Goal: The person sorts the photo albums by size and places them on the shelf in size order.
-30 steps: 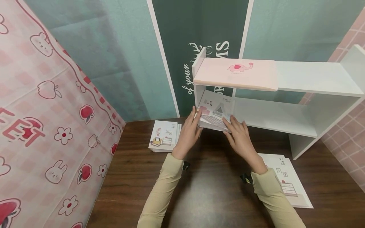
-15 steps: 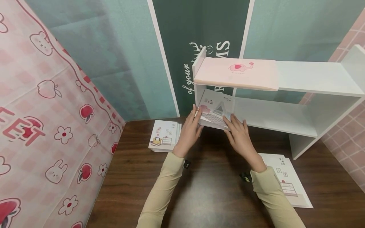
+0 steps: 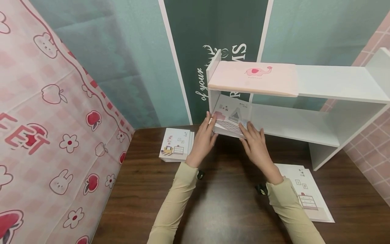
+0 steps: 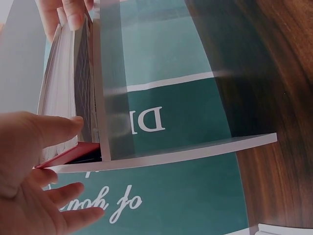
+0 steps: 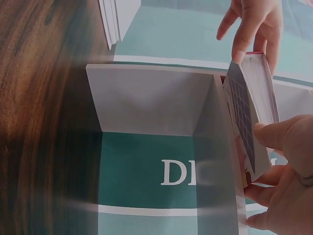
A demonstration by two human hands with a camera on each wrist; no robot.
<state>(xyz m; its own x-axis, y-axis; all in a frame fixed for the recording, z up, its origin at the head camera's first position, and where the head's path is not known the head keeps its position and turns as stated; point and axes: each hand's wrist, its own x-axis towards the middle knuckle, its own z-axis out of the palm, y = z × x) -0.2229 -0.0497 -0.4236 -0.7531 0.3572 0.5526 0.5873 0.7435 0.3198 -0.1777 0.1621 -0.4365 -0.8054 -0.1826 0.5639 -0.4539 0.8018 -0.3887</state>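
Note:
A thick book (image 3: 233, 117) with a tent picture and a tiled pattern on its cover lies on the lower board at the left end of a white shelf unit (image 3: 298, 123). The left hand (image 3: 201, 139) is at the book's left end; its thumb touches the book's edge, and its spread fingers (image 4: 73, 215) reach past the shelf's side panel. At the other end, the right hand (image 3: 256, 142) touches the book with its thumb (image 5: 271, 134) and fingertips. In the left wrist view, the page block (image 4: 58, 83) faces the hands, above a red lower edge. The book's far side is hidden.
A pink flat item with an elephant print (image 3: 259, 79) lies on the upper board. A stack of white booklets (image 3: 173, 144) is left of the hands. More white booklets (image 3: 312, 200) lie partly under the right forearm. Patterned cloth (image 3: 76, 149) hangs at left.
The book has shifted very slightly back, away from the person, with both hands staying against its ends. The other things have stayed in place.

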